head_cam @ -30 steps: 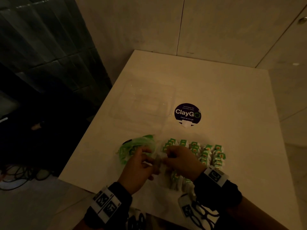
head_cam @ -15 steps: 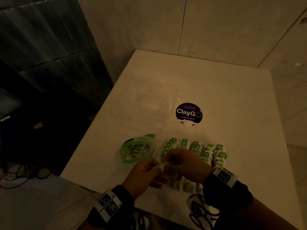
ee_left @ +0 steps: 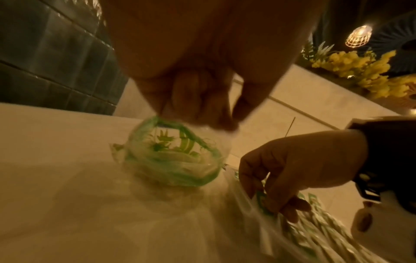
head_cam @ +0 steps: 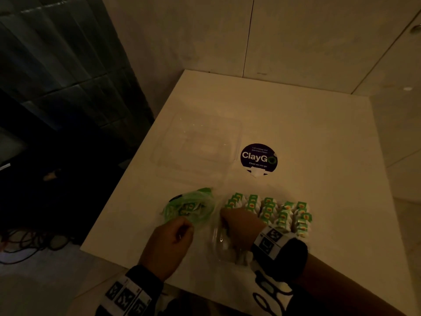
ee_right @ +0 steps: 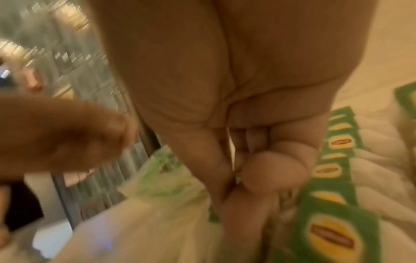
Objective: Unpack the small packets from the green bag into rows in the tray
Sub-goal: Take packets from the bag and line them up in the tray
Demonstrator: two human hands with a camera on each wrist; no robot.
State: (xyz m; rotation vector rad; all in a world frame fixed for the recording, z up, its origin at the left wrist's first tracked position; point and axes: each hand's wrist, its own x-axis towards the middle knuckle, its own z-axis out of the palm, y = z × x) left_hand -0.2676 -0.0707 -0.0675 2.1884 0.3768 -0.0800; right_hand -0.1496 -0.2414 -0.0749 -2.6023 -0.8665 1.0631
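Observation:
The green bag [head_cam: 189, 207] lies open on the white table, left of the clear tray [head_cam: 215, 244], with packets still showing inside the bag [ee_left: 173, 151]. Several rows of small green-tagged packets [head_cam: 282, 213] stand in the tray. My left hand [head_cam: 174, 233] is at the bag's near rim, fingers [ee_left: 202, 99] curled and pinching the plastic edge. My right hand [head_cam: 235, 221] reaches down into the tray's left column, pinching a small packet [ee_left: 261, 199] between thumb and fingers [ee_right: 272, 170]. Its fingertips are hidden among the packets [ee_right: 333, 236].
A clear plastic lid [head_cam: 198, 147] lies on the table beyond the bag. A round dark ClayGo sticker [head_cam: 258, 158] is stuck beyond the tray. The table's left edge [head_cam: 118, 185] drops to a dark floor with cables; walls stand behind.
The hands met over the tray's left side and have parted. The left hand went left to the bag's rim; the right hand lowered into the tray with a packet.

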